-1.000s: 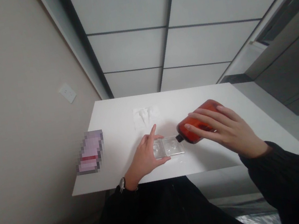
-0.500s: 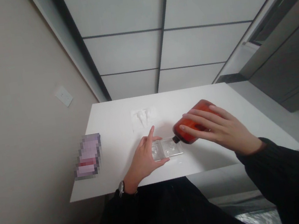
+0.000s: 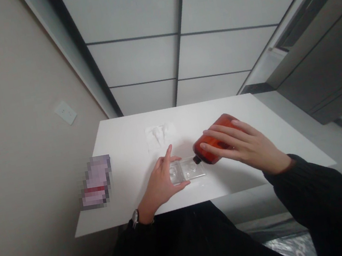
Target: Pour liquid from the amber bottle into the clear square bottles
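Observation:
My right hand (image 3: 238, 145) is wrapped round an amber bottle (image 3: 226, 121), tipped so that its dark neck points down and to the left. The neck hangs over the right part of a shallow clear plastic case (image 3: 193, 170) lying on the table. Whether any liquid runs from the bottle is too fine to tell. My left hand (image 3: 161, 180) holds the case at its left end, thumb along the near edge and fingers at the far edge, with the index finger raised. A divider splits the case into two parts, and the left one is partly hidden by my hand.
The white table (image 3: 120, 136) carries a thin crumpled white sheet or wrapper (image 3: 158, 136) beyond my left hand. A blurred-out purple item (image 3: 96, 181) lies at the table's left edge. A wall with a socket (image 3: 65, 113) stands left, white panels (image 3: 137, 59) behind.
The whole view has shifted slightly, so everything appears a little further left. Both hands keep their hold, and the bottle stays tilted over the case.

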The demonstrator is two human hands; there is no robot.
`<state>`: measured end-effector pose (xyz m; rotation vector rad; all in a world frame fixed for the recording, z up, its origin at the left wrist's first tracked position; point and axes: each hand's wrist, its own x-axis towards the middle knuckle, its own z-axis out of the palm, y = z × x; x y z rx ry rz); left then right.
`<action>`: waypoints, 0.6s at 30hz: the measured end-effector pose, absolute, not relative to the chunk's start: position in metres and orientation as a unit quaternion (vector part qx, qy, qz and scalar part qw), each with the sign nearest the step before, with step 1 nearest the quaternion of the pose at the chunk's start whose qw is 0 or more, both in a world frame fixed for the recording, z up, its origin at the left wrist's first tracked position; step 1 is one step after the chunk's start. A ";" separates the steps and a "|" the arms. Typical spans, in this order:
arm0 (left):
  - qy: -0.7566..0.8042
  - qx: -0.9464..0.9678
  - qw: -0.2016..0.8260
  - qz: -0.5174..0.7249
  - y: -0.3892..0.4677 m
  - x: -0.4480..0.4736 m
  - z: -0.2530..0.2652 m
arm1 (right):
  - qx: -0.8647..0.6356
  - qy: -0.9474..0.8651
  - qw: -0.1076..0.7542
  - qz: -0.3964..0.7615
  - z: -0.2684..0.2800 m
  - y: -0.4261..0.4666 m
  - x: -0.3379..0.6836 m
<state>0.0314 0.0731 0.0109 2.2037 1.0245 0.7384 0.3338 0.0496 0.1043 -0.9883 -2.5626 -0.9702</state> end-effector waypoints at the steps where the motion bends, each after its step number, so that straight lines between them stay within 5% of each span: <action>1: 0.384 0.829 0.296 0.277 0.073 0.032 0.011 | -0.341 -0.876 0.118 -0.320 0.103 0.049 0.334; 18: 0.387 0.828 0.298 0.276 0.073 0.032 0.011 | -0.333 -0.875 0.115 -0.332 0.107 0.049 0.333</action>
